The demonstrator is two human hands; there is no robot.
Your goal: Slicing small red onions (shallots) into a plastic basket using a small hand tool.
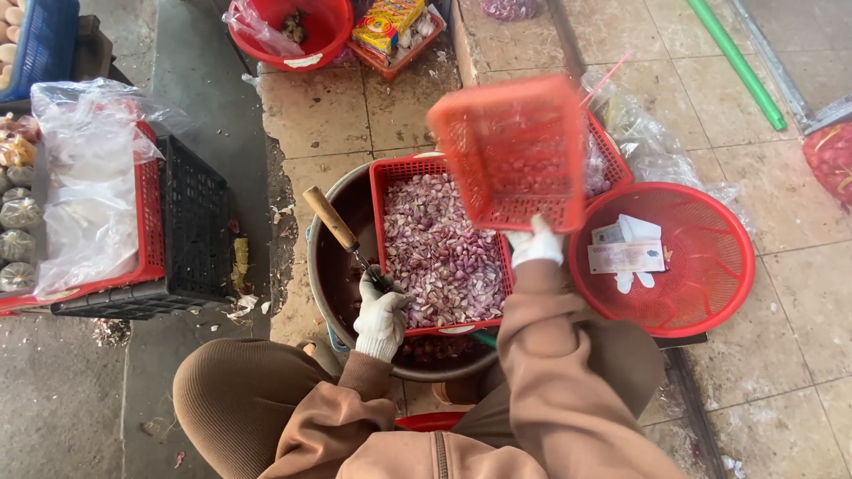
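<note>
Shallots [439,248], papery and purple-white, fill the red mesh basket [390,177] over the dark metal basin [333,275] at your knees, while your gloved right hand [535,244] grips a smaller orange lattice basket [510,151], tilted and blurred at twelve o'clock above them. Tip it carelessly and cloves may scatter onto the tiles. Your gloved left hand [382,315], at nine o'clock, clenches a wooden-handled knife [342,231], whose blade could nick you.

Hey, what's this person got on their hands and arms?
Both hands wear white knitted work gloves with ribbed cuffs: the left hand and the right hand. The arms are covered by long tan-brown sleeves of a zip-front jacket, loose and creased, reaching right to the glove cuffs.
</note>
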